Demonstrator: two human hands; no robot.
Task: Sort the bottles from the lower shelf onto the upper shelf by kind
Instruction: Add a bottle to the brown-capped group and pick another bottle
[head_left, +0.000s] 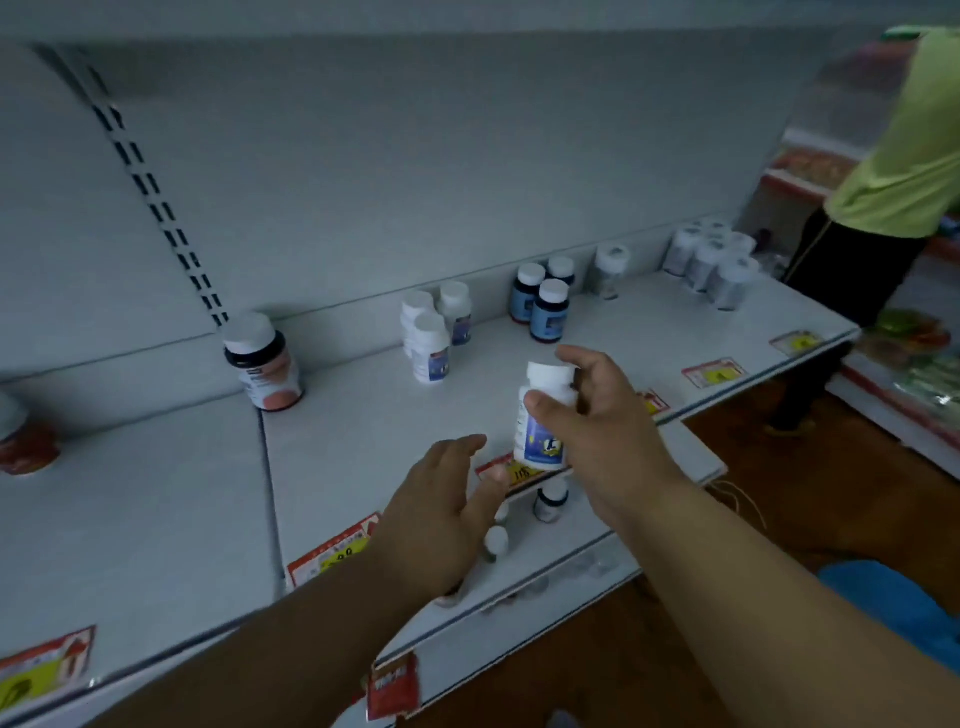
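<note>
A person's right hand (597, 415) grips a white bottle (543, 415) above the upper shelf's (363, 415) near edge; the left hand (441, 509) hovers open beside it, holding nothing; like bottles (431, 332) stand farther back

I see a white plastic bottle with a blue label (543, 415), dark blue white-capped bottles (543, 304), a dark bottle with a salmon-pink label (265, 364), pale grey metal shelving (363, 426), red-and-yellow price tags (332, 553) and a lime-green shirt (914, 156).

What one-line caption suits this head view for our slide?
Right hand grips a white-capped, blue-labelled white bottle over the white upper shelf; left hand open.
</note>
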